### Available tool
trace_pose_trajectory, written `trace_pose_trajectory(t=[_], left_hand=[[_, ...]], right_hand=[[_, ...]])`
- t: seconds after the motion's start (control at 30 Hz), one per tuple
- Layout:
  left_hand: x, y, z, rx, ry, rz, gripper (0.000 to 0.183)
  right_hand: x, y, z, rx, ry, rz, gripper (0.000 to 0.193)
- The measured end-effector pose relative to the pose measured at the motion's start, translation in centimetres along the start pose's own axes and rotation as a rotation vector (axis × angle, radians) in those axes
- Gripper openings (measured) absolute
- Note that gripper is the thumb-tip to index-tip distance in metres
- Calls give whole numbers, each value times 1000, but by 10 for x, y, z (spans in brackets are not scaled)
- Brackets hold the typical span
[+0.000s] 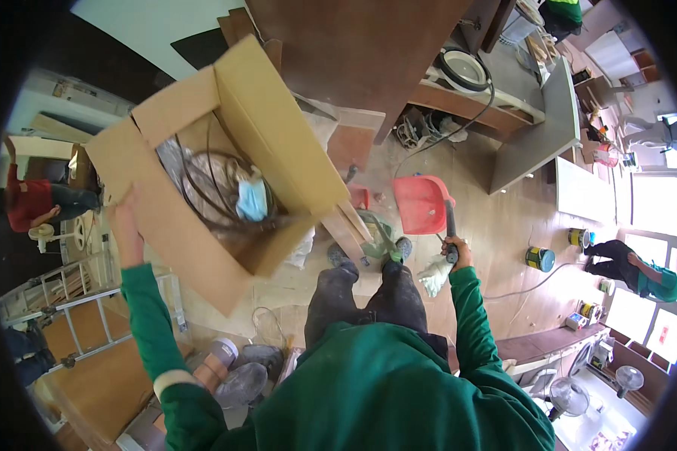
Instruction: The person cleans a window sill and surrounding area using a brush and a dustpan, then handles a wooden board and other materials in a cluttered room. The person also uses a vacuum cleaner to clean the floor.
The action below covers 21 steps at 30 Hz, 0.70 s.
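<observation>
A large open cardboard box (192, 237) is tilted up at the left, and my left hand (130, 214) grips its outer flap. Inside lie coiled dark cables (203, 180), clear plastic and a light-blue face mask (252, 200). My right hand (457, 251) is closed around the dark handle of a red dustpan (420, 204), whose pan is at the floor ahead of my feet. A crumpled white cloth or glove (434, 276) hangs below that hand; how it is held is hidden. Between my shoes and the box stands a greenish bag-like thing, partly blurred.
Paint cans (540, 258) stand on the floor at right, near a person in a green top (658, 279). A ladder (83, 331) lies at left, with a person in red (30, 199) beyond. A brown panel (346, 52) and cabinets (534, 128) stand ahead; a thin cable crosses the floor.
</observation>
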State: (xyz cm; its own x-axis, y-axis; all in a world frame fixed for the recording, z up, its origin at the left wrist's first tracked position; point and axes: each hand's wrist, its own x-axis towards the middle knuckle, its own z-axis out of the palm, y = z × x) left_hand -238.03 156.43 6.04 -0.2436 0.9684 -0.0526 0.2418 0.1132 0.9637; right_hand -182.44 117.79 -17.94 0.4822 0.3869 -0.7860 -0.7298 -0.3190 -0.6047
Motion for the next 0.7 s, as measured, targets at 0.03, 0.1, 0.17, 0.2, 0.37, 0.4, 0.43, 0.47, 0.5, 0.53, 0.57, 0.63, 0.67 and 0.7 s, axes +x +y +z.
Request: trace_pose_trajectory(t=[0.03,0.1,0.17,0.2,0.37,0.4,0.43,0.47,0.5,0.53,0.57,0.63,0.67,0.7], left_hand=[[21,-6,0,95,14,-11,39],[59,-27,1,273,39,-15,40],[79,-70,-2,138,21,-39,37],[89,-93,0,67,8,-48,35],[124,-158,-22,-111,15,-221,10],[122,-158,-10,-24,44,-299,10],[122,-162,-26,92,22,-177,13],[107,-158,19,-104,65,-299,17],[85,-140,52,-27,84,-328,18],[98,-144,24,-92,61,-297,20],[97,-143,34,-133,120,-324,23],[96,-139,30,-158,108,-314,30],[100,-139,22,-173,92,-328,32],[98,-138,19,-124,80,-344,33]], right_hand=[[-2,4,-11,2,20,-5,17],[-7,7,-24,28,33,-30,17],[-21,9,-35,73,25,-69,17],[-23,11,-43,82,23,-61,18],[-27,31,-82,286,-2,-99,15],[-28,38,-95,239,57,-186,16],[-17,44,-100,249,-21,-170,17],[-25,54,-121,294,45,-252,17],[-33,56,-134,249,115,-303,16],[-33,46,-115,302,116,-154,15],[-34,45,-115,320,159,-110,14],[-52,38,-110,326,104,-87,15],[-55,39,-109,297,43,-118,16],[-57,41,-109,320,74,-103,16]])
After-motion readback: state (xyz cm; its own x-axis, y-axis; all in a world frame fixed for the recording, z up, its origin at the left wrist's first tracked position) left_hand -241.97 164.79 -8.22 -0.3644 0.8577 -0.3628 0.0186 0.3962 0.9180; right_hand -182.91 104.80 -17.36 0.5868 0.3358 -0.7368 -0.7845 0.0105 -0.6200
